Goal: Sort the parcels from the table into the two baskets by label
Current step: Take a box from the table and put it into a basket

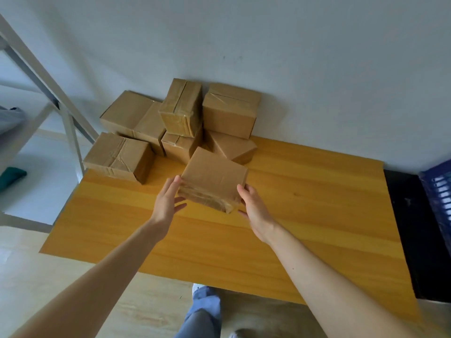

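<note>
Right now you are holding one brown cardboard parcel (214, 176) between both hands over the middle of the yellow wooden table (305, 203). Your left hand (167, 200) is pressing against the parcel's left side, with its fingers mostly straight and spread and the thumb lying up along the corner. Your right hand (255, 208) is bracing the right side, its thumb resting on the upper edge and its fingers reaching out fairly straight beneath, so neither hand is curling round the box. The parcel is sitting tilted, taped end facing you, and no label is showing on the faces in view. Whether its underside is touching the tabletop I cannot tell. Just behind it, the pile of parcels (180, 111) is leaning against the white wall (292, 57) at the table's far edge, some stacked on others. One taped box (117, 157) is lying at the far left corner, slightly overhanging the edge. A blue slatted basket (439, 191) is standing off the table's right end on a dark surface (410, 228), only partly in view. A grey metal frame (48, 86) is rising to your left. Below the table's near edge, your jeans leg (202, 313) is showing over a pale wooden floor.
</note>
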`<state>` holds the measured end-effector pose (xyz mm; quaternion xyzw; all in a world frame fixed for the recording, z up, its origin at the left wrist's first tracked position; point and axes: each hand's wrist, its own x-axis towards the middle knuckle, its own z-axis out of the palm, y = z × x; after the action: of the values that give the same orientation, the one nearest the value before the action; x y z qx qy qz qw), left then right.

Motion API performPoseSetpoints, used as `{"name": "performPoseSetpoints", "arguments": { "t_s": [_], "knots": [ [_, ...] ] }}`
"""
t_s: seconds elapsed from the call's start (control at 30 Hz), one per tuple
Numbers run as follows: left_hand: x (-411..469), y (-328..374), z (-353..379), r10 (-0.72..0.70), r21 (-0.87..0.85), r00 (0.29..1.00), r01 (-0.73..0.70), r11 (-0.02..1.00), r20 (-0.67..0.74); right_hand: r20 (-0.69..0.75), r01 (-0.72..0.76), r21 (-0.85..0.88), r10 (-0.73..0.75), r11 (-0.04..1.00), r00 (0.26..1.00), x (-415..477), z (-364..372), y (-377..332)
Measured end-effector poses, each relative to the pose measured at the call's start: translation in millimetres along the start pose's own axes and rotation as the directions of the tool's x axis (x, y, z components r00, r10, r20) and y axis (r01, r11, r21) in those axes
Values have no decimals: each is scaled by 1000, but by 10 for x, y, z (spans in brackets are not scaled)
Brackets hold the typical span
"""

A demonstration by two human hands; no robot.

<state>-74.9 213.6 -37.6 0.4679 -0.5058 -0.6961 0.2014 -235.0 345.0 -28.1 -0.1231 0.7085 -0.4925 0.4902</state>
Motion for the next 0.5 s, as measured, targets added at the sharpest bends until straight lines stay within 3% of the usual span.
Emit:
{"name": "performPoseSetpoints", "arguments": {
  "t_s": [0.3,0.4,0.5],
  "knots": [
    [-754,107,669,102,41,994,-103,994,31,-94,113,150,-100,982,991,-812,-726,35],
    [-1099,49,886,116,63,993,-118,991,31,-13,153,122,-153,981,988,-1106,-970,136],
    [-1409,61,1087,159,81,987,-160,984,16,49,237,-11,-236,972,971,-1349,-1170,240]
  ]
}}
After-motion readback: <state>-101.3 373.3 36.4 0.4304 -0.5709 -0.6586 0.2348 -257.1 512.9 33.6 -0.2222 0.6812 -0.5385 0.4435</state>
